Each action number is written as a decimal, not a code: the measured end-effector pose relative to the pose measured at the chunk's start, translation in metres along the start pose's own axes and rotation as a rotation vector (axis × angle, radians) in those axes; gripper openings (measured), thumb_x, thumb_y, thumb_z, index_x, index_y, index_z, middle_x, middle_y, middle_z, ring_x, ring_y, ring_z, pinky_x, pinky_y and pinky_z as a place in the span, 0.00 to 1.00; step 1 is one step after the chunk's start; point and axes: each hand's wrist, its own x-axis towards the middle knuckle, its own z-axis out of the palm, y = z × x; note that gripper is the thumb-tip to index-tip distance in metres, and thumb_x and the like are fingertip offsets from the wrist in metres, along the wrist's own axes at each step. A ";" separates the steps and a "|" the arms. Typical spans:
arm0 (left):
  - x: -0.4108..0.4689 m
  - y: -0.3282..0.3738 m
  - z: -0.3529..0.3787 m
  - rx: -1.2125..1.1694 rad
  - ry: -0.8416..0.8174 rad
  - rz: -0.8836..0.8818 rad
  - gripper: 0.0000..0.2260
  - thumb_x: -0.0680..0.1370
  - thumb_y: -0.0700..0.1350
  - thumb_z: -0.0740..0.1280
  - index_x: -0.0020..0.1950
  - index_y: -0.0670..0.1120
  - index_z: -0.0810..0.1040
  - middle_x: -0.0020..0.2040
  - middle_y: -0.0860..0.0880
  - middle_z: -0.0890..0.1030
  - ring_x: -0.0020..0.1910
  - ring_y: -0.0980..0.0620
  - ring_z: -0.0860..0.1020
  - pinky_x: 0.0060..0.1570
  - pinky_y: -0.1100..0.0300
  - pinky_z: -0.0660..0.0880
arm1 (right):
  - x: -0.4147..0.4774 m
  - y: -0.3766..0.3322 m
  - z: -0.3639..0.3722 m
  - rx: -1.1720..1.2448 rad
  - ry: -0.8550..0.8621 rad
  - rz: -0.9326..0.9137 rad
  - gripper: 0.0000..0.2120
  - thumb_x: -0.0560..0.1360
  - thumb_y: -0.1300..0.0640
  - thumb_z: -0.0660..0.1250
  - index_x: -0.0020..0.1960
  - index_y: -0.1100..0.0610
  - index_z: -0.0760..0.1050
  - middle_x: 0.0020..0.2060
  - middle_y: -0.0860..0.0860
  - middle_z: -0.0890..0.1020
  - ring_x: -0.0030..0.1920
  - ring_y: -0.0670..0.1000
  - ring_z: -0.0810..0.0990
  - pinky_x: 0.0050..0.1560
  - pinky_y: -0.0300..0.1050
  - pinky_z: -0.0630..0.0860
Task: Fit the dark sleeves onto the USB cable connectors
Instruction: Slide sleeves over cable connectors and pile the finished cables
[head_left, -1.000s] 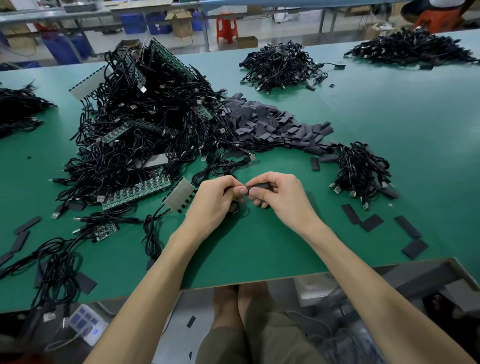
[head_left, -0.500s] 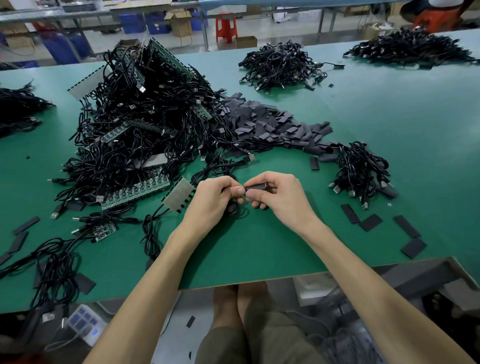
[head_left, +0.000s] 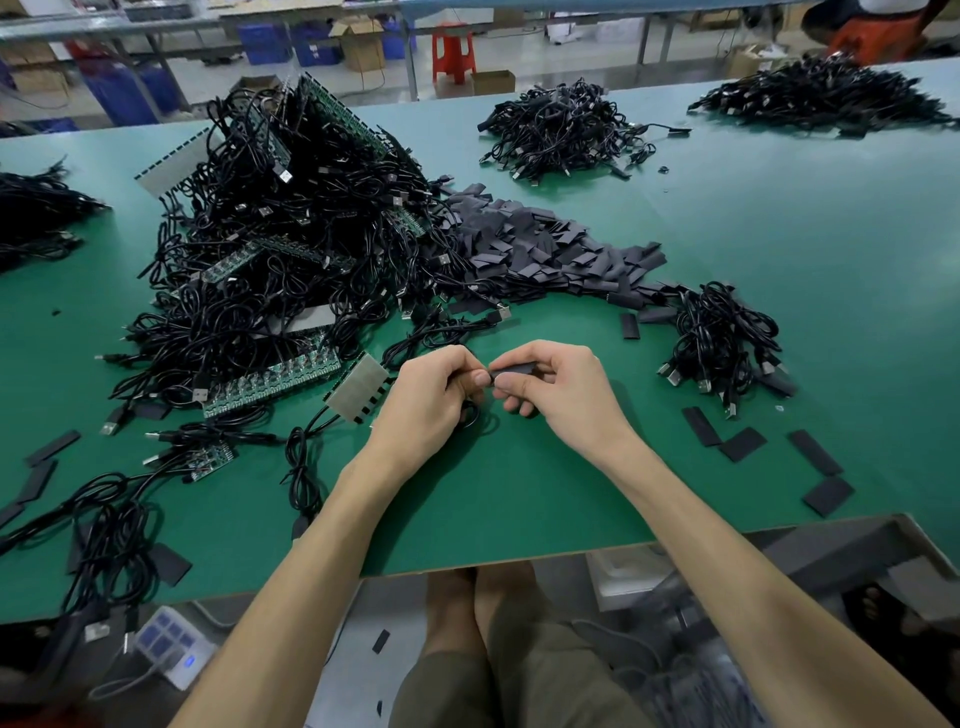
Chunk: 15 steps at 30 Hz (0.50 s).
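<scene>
Over the green table (head_left: 519, 499), my left hand (head_left: 431, 400) and my right hand (head_left: 556, 389) meet fingertip to fingertip. My right hand pinches a dark sleeve (head_left: 517, 370) between thumb and forefinger. My left hand grips a black USB cable (head_left: 475, 415), whose loop shows under the palm; its connector is hidden between the fingers, at the sleeve's left end. A heap of loose dark sleeves (head_left: 545, 254) lies beyond the hands.
A big tangle of black cables with green circuit boards (head_left: 275, 270) fills the left. A small cable bundle (head_left: 722, 343) sits to the right, with flat sleeves (head_left: 743, 441) near the front right edge. More cable piles (head_left: 566, 130) lie far back.
Both hands stay together in the same spot. The sleeve in my right hand has shifted slightly against the left fingertips.
</scene>
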 end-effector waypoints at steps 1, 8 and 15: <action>0.000 -0.001 0.000 0.010 0.002 0.006 0.13 0.81 0.36 0.67 0.41 0.50 0.78 0.33 0.53 0.82 0.28 0.59 0.76 0.31 0.66 0.71 | 0.000 0.000 0.000 0.002 0.001 0.002 0.08 0.76 0.67 0.73 0.50 0.55 0.84 0.37 0.53 0.87 0.35 0.50 0.84 0.37 0.40 0.77; 0.000 -0.005 0.001 0.103 0.041 0.059 0.11 0.81 0.37 0.67 0.43 0.52 0.78 0.36 0.55 0.81 0.36 0.59 0.78 0.35 0.63 0.73 | 0.000 0.000 0.000 0.005 0.005 0.007 0.08 0.76 0.64 0.74 0.49 0.52 0.83 0.37 0.52 0.87 0.35 0.50 0.84 0.36 0.40 0.78; 0.000 -0.009 0.002 0.181 0.046 0.100 0.10 0.80 0.35 0.65 0.45 0.50 0.78 0.39 0.56 0.80 0.39 0.60 0.78 0.39 0.60 0.74 | 0.000 -0.001 0.000 0.024 0.029 0.008 0.07 0.75 0.66 0.74 0.48 0.55 0.82 0.35 0.52 0.87 0.34 0.51 0.85 0.36 0.40 0.78</action>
